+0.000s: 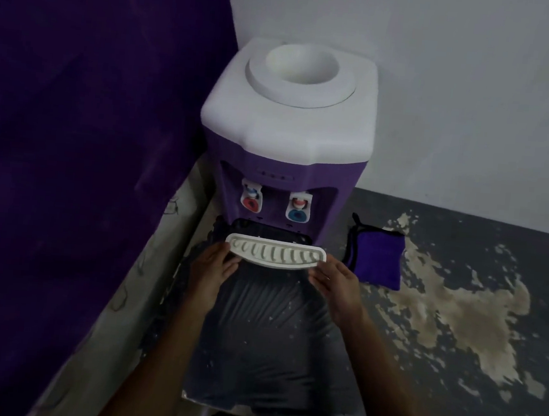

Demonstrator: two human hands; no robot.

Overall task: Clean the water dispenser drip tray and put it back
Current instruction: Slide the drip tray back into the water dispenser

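Observation:
A purple and white water dispenser [286, 136] stands on the floor against the wall. Its white slotted drip tray [276, 251] sits just in front of the dark tray slot [271, 232] under the two taps. My left hand [213, 269] holds the tray's left end. My right hand [334, 281] holds its right end, fingers curled at the edge. A folded purple cloth [378, 258] lies on the floor to the right of the dispenser.
A black plastic sheet [265, 336] covers the floor in front of the dispenser. A dark purple cloth-covered surface [72, 157] rises at the left. The dark floor at the right has worn pale patches [456, 310]. A white wall [442, 90] stands behind.

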